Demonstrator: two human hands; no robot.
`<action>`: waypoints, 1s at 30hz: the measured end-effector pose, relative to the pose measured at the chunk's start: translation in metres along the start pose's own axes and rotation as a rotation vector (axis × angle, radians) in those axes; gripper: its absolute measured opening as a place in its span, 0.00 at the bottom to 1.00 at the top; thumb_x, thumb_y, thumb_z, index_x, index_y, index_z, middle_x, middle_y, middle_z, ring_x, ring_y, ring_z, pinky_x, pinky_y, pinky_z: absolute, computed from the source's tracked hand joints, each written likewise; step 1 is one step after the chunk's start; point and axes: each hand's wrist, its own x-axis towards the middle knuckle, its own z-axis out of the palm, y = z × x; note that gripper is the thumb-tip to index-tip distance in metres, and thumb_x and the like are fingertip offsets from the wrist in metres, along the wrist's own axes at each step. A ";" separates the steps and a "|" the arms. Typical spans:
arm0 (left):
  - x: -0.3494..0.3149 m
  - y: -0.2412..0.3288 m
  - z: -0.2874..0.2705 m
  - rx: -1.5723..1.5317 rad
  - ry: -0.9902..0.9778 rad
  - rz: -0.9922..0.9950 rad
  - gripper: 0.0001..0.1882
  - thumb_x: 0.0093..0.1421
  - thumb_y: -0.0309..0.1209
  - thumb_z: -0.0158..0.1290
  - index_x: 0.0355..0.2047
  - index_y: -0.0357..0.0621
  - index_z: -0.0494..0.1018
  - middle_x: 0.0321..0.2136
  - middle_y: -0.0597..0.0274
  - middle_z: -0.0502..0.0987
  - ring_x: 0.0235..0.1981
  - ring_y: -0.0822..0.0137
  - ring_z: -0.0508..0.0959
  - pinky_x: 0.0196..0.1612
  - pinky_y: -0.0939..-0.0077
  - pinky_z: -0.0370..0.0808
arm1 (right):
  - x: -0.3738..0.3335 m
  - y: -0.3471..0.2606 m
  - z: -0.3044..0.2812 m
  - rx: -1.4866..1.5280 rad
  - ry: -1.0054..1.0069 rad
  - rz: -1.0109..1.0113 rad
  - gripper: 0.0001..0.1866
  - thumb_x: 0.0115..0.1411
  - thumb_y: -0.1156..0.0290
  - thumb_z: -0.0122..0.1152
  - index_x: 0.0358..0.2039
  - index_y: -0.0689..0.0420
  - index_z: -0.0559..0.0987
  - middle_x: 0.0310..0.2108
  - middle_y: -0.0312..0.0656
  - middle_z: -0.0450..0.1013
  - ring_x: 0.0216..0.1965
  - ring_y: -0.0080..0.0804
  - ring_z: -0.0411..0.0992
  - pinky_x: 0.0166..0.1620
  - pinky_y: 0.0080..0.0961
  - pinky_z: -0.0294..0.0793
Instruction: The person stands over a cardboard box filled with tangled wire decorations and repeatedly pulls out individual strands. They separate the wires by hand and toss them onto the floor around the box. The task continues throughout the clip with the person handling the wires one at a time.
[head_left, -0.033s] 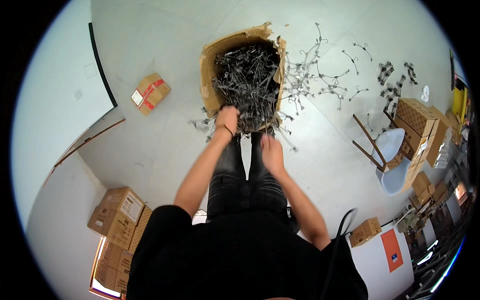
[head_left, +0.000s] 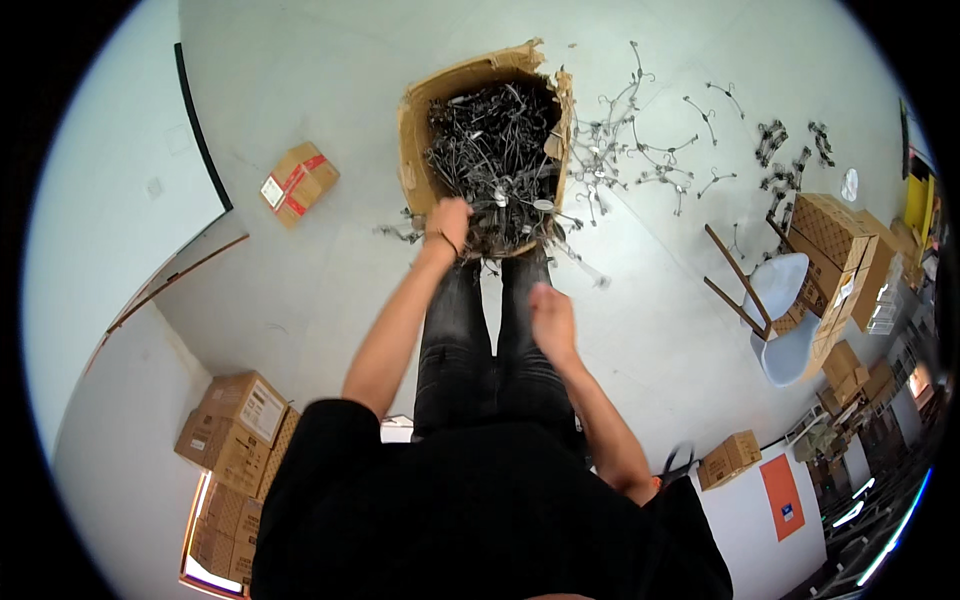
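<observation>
A worn cardboard carton [head_left: 413, 150] with torn flaps stands on the floor before me, filled with a tangle of black and grey clothes hangers [head_left: 490, 140]. My left hand [head_left: 450, 220] is closed at the carton's near left corner, on hangers that spill over the edge there. Over my right thigh, apart from the carton, is my right hand [head_left: 553, 318]; its fingers are curled in and slightly blurred, and whatever they may hold is hidden. A blurred clear hanger [head_left: 590, 272] sticks out past the near right corner.
Loose hangers [head_left: 665, 170] lie scattered right of the carton, with bundled black hangers [head_left: 785, 180] farther right. A pale chair [head_left: 785, 355] lies tipped by stacked boxes [head_left: 835, 235]. A small taped box [head_left: 300, 185] is on the left floor; more boxes [head_left: 230, 425] stand near left.
My right hand has drawn back toward me, away from the carton's near edge. My left hand has shifted slightly up and left. Hangers at the near edge of the pile have moved.
</observation>
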 end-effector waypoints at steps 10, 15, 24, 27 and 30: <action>-0.039 0.026 -0.007 0.244 0.321 0.279 0.15 0.61 0.26 0.47 0.45 0.31 0.76 0.34 0.46 0.82 0.34 0.45 0.83 0.37 0.59 0.80 | 0.055 0.017 -0.040 0.027 -0.009 0.043 0.24 0.73 0.61 0.43 0.23 0.62 0.73 0.15 0.43 0.68 0.18 0.31 0.66 0.24 0.30 0.64; -0.086 0.067 0.043 0.144 0.135 0.070 0.07 0.61 0.24 0.48 0.35 0.32 0.73 0.24 0.38 0.79 0.28 0.42 0.83 0.33 0.51 0.81 | 0.084 0.055 -0.058 0.508 0.085 0.363 0.24 0.74 0.59 0.44 0.21 0.56 0.70 0.11 0.32 0.59 0.09 0.24 0.54 0.15 0.26 0.54; -0.109 0.082 0.058 -0.127 0.010 0.026 0.10 0.64 0.29 0.48 0.33 0.34 0.76 0.28 0.37 0.80 0.32 0.40 0.81 0.36 0.48 0.78 | 0.047 0.045 -0.061 0.780 -0.001 0.527 0.21 0.73 0.59 0.48 0.23 0.55 0.70 0.12 0.31 0.58 0.10 0.23 0.54 0.14 0.24 0.55; -0.127 0.111 0.086 -0.141 -0.102 -0.032 0.10 0.66 0.29 0.49 0.34 0.35 0.76 0.28 0.39 0.80 0.32 0.41 0.82 0.37 0.49 0.79 | 0.118 0.035 -0.075 0.553 0.019 0.290 0.19 0.73 0.61 0.48 0.26 0.58 0.74 0.11 0.32 0.58 0.10 0.23 0.53 0.17 0.24 0.55; -0.119 0.098 0.086 -0.280 0.021 0.015 0.11 0.67 0.29 0.48 0.34 0.34 0.75 0.25 0.36 0.78 0.31 0.37 0.80 0.36 0.46 0.77 | 0.102 0.025 -0.092 0.643 -0.144 0.393 0.18 0.73 0.63 0.47 0.27 0.57 0.71 0.13 0.30 0.56 0.11 0.21 0.51 0.17 0.23 0.52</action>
